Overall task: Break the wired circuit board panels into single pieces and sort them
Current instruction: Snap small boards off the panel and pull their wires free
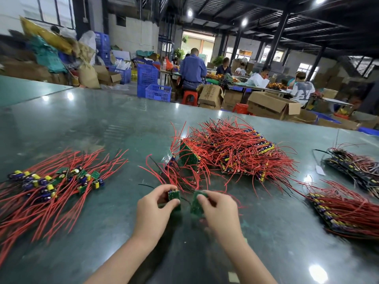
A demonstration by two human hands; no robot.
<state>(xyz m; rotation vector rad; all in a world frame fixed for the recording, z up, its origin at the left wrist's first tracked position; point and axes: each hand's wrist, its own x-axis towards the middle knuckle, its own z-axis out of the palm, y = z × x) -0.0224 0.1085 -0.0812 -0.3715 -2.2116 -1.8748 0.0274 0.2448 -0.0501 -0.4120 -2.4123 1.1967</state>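
We've got our left hand (pixel 152 210) pinching one small board (pixel 174 198) and our right hand (pixel 220 210) pinching another (pixel 197 203), both upright, long axis vertical, wires trailing toward the big pile (pixel 229 150) beyond them on the table (pixel 102 128).

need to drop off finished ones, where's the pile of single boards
In the head view the pile of single boards lies on the green table at the far left, left of the left hand, red wires fanned out.

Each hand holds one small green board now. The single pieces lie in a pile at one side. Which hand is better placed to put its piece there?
The left hand. The pile of single boards lies on its side of the table, so no crossing is needed.
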